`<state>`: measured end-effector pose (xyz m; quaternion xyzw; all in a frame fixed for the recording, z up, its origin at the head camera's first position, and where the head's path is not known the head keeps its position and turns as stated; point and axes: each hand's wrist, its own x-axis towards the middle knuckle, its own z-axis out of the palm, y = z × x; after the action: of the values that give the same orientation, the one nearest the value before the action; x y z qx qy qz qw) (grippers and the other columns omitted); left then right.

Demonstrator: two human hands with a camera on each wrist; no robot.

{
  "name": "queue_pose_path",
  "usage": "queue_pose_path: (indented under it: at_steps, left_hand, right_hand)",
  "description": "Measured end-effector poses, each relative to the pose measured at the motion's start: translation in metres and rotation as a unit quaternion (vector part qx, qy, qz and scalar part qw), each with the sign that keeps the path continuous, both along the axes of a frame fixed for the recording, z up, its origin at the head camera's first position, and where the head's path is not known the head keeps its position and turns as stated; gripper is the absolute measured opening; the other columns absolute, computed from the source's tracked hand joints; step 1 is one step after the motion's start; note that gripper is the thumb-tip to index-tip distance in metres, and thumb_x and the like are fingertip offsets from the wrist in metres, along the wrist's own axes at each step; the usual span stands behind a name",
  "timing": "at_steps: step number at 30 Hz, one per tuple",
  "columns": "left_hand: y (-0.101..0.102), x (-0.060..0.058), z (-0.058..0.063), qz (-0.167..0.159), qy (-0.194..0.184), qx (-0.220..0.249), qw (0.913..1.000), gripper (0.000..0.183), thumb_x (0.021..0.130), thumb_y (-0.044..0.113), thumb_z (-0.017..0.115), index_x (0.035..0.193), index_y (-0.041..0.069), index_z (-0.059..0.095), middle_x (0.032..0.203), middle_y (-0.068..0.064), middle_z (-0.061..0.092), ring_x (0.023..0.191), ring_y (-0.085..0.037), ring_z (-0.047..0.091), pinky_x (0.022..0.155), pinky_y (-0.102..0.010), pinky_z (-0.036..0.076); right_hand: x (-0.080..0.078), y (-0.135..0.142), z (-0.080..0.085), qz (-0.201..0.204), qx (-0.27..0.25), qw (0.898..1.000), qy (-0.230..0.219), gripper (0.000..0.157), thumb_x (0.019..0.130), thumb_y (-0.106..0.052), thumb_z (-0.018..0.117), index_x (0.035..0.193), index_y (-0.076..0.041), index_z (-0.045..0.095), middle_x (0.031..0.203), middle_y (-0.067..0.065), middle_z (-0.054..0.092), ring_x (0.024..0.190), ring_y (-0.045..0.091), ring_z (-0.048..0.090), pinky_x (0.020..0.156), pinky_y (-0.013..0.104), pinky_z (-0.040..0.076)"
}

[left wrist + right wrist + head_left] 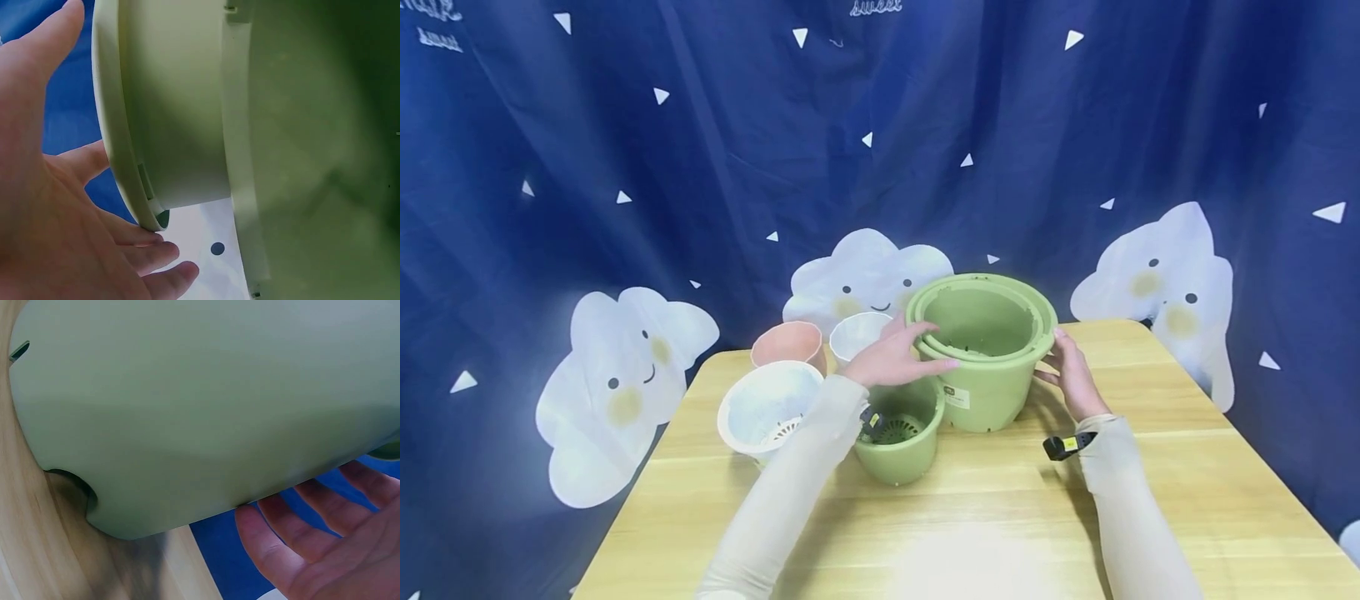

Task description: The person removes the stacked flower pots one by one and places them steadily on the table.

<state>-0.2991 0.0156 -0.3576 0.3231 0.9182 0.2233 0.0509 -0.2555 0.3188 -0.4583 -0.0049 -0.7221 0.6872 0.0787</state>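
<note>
A large green flower pot (988,404) stands upright at the back of the table, a label on its front. Another green pot (985,308) is nested inside it; the left wrist view shows two rims (128,144) spaced apart. My left hand (895,354) is at the left side of these rims, fingers spread and fairly straight, the index touching the upper rim. On the right side, my right hand (1075,379) rests straight fingertips (265,540) against the outer wall. A smaller green pot (898,467) with a slotted bottom stands below my left wrist.
Left of the green pots stand a white pot (745,408), a pink pot (790,342) and another white pot (853,333), partly hidden by my left hand. All are on the wooden table (1000,508). A blue curtain (910,150) with clouds hangs behind the far edge.
</note>
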Motion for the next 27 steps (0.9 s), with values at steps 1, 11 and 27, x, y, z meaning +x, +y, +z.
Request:
queue_pose_path:
  at_steps: [1, 11, 27]
  left_hand:
    - [0.001, -0.001, 0.000, -0.001, -0.001, -0.004, 1.0000, 0.083, 0.081, 0.075, 0.058, 0.146, 0.025, 0.044, 0.158, -0.002, 0.038, 0.154, -0.030, 0.016, 0.123, -0.054, 0.024]
    - [0.003, -0.012, -0.006, 0.002, -0.024, -0.002, 0.9997, 0.081, 0.076, 0.076, 0.063, 0.141, 0.031, 0.049, 0.166, -0.013, 0.016, 0.155, -0.035, -0.002, 0.122, -0.061, 0.020]
    - [0.007, -0.030, -0.002, -0.020, -0.024, 0.024, 0.9992, 0.052, 0.078, 0.059, 0.075, 0.112, 0.021, 0.064, 0.143, -0.011, 0.057, 0.154, -0.038, 0.000, 0.124, -0.055, 0.018]
  right_hand:
    - [0.000, -0.001, 0.000, 0.000, -0.001, 1.000, -0.002, 0.070, 0.102, -0.061, 0.019, 0.155, -0.017, 0.027, 0.158, 0.024, 0.029, 0.105, -0.009, 0.056, 0.085, 0.017, 0.053]
    - [0.001, -0.003, 0.004, 0.009, -0.031, 0.999, -0.033, 0.070, 0.101, -0.064, 0.020, 0.155, -0.021, 0.028, 0.161, 0.020, 0.027, 0.119, 0.004, 0.052, 0.102, 0.034, 0.048]
    - [-0.005, -0.010, 0.010, 0.093, -0.109, 0.989, -0.026, 0.075, 0.101, -0.062, 0.026, 0.159, -0.022, 0.002, 0.167, 0.010, -0.004, 0.154, 0.038, -0.004, 0.123, 0.064, 0.000]
